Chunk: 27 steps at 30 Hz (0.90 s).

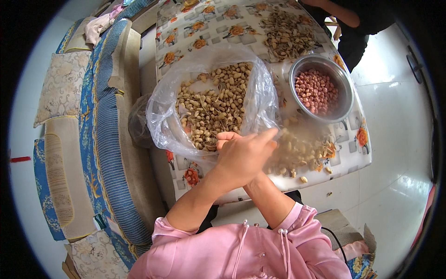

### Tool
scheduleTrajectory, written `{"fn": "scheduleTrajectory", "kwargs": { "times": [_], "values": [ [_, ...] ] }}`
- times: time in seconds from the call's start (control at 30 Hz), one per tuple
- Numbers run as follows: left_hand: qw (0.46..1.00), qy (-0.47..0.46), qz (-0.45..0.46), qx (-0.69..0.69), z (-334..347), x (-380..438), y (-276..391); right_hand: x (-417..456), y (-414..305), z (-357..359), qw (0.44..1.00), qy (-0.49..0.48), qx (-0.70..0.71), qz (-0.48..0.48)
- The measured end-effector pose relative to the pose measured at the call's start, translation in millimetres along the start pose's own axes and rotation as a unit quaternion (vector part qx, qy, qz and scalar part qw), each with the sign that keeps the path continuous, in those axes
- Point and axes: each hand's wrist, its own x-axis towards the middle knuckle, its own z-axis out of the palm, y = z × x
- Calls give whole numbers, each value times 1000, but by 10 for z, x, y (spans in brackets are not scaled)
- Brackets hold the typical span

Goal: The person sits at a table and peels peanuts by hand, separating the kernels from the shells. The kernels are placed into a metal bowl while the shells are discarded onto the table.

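Observation:
My forearms cross at the wrists over the near side of the table. My left hand (248,152) lies on top, its fingers pointing right toward a scatter of peanut shells (306,146). Most of my right hand (227,137) is hidden beneath it. Its visible fingers are curled at the near rim of a clear plastic bag (163,104). Whether either hand holds something cannot be seen. Many unshelled peanuts (216,108) lie inside the wide-mouthed bag. To the right, a metal bowl (345,104) holds shelled pink peanut kernels (315,91).
A flower-patterned cloth (209,31) covers the table. At its far right lies a heap of empty shells (289,36), near another person's arm (343,14). A sofa (111,115) runs along the left. Loose peanuts (304,179) lie by the near edge.

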Motion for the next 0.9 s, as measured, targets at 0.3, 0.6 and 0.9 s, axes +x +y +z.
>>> {"fn": "scheduleTrajectory", "kwargs": {
  "times": [0.3,0.6,0.9],
  "values": [
    [707,113,-230,-659,-455,-340,-195,20,-176,-89,986,-25,-148,-69],
    [805,292,-152,-493,-207,-446,-323,-112,-110,50,893,-133,-353,-243],
    [799,263,-166,-514,-243,-487,-347,-58,-161,17,812,-122,-451,-350]
  ]
}}
